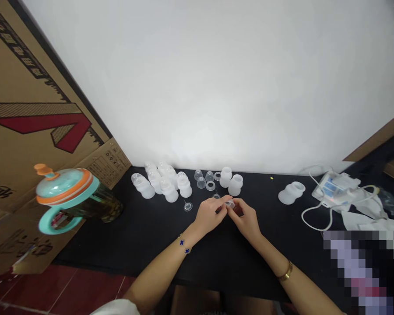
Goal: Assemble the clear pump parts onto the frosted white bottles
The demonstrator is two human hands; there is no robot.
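Note:
My left hand (211, 214) and my right hand (245, 218) meet over the black table, both with fingers pinched on a small translucent round bottle part (230, 204). Fingers cover much of it, so I cannot tell whether it is a ring, a nipple or both. Just beyond my hands stand two open white baby bottle bodies, the nearer one (235, 185) close to my fingertips. Left of them are several clear caps (201, 182) and a white collar ring (210, 186). A clear disc with a thin stem (188, 206) lies left of my left hand.
Several capped white bottles (169, 190) are grouped at the back left. A large jug (98, 201) with a teal and orange lid stands beside a cardboard box (26, 109). One bottle body (291, 193) lies tilted at right, near a white device with cables (331, 190).

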